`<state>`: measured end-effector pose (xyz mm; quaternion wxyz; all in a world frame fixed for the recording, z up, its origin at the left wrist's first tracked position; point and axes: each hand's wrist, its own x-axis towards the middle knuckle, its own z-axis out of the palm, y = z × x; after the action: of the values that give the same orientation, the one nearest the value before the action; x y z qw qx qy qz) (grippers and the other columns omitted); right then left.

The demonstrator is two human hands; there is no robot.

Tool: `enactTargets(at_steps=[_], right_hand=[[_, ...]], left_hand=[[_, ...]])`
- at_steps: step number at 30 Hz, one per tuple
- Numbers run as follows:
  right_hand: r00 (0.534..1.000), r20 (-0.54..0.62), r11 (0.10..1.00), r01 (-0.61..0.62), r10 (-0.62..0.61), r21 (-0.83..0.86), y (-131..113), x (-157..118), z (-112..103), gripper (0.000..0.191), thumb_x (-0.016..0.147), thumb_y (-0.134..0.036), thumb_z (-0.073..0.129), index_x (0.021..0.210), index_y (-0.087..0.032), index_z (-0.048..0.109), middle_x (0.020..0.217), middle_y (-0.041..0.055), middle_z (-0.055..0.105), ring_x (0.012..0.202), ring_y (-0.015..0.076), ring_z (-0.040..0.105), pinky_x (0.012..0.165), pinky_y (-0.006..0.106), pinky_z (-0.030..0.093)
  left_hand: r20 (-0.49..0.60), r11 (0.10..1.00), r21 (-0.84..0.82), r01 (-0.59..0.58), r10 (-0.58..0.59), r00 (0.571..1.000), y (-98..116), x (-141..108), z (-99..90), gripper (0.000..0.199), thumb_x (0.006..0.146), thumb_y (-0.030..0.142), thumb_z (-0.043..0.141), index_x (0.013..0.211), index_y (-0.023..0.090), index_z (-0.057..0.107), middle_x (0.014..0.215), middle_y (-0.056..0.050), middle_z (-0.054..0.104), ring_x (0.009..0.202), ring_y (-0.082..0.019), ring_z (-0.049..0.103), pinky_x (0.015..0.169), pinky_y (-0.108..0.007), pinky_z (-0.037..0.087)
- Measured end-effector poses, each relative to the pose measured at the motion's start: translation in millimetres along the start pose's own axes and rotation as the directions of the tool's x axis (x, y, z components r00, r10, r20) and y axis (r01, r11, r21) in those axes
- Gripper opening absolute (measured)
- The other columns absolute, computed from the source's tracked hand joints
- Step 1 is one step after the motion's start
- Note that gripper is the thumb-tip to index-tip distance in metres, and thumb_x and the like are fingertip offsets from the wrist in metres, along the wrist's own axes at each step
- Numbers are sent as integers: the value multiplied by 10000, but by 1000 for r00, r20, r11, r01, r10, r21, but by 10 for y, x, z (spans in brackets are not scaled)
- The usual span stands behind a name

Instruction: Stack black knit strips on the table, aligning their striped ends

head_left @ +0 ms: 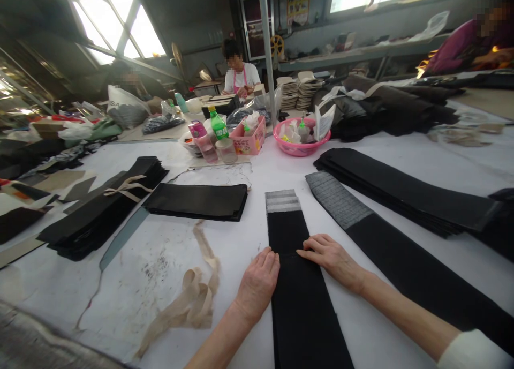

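Observation:
A long black strip (305,310) lies lengthwise in front of me on the white table. A crosswise seam or edge runs over it between my hands, and beyond that a shorter black section ends in grey bands (283,201). My left hand (258,280) is at the strip's left edge, fingers together, gripping the material at the seam line. On the opposite edge, my right hand (327,259) has its fingers bent and pinches the strip at the same level. The undersides of both hands' fingertips are hidden.
To the right lie another black strip with a grey end (341,200) and a stack of black strips (393,189). Leftward are a short black stack (196,200), a tied bundle (104,211) and a beige cloth ribbon (196,299). A pink basket (301,145) stands farther back; people sit beyond.

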<state>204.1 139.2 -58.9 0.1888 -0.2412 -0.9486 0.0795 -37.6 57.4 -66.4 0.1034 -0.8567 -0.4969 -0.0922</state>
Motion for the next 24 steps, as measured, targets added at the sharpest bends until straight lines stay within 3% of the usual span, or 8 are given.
enactTargets(at_steps=[10, 16, 21, 24], right_hand=[[998, 6, 998, -58, 58, 26, 12, -153, -79, 353, 948, -123, 445, 1254, -255, 561, 1116, 59, 586, 1071, 177, 535, 929, 355, 481], [993, -26, 993, -113, 115, 44, -21, -263, -89, 338, 935, -113, 464, 1217, -256, 583, 1138, 58, 579, 1071, 175, 546, 939, 353, 491], [991, -71, 993, -114, 114, 1, -56, -289, -31, 333, 929, -110, 473, 1210, -246, 588, 1129, 72, 581, 1048, 186, 559, 899, 363, 510], [991, -65, 993, -120, 120, -3, -86, -304, -47, 332, 928, -112, 473, 1210, -247, 587, 1120, 73, 583, 1045, 190, 560, 895, 366, 511]], left_hand=[[-13, 1000, -31, -4, 4, 1000, -11, -129, -11, 336, 895, 24, 397, 1210, 48, 511, 1172, -165, 593, 1202, -276, 525, 981, -403, 510], [3, 996, -94, 9, -9, 1000, -58, -190, -81, 342, 900, 18, 382, 1211, 97, 502, 1215, -139, 562, 1205, -235, 513, 995, -399, 496], [52, 976, -131, 172, -167, 985, 3, 11, -323, 168, 892, 52, 451, 922, 145, 587, 1095, -90, 564, 1106, -217, 536, 958, -388, 495], [74, 985, -109, 134, -126, 989, 174, 211, -372, 186, 890, 83, 483, 1036, 152, 577, 988, -64, 562, 976, -207, 548, 870, -375, 511]])
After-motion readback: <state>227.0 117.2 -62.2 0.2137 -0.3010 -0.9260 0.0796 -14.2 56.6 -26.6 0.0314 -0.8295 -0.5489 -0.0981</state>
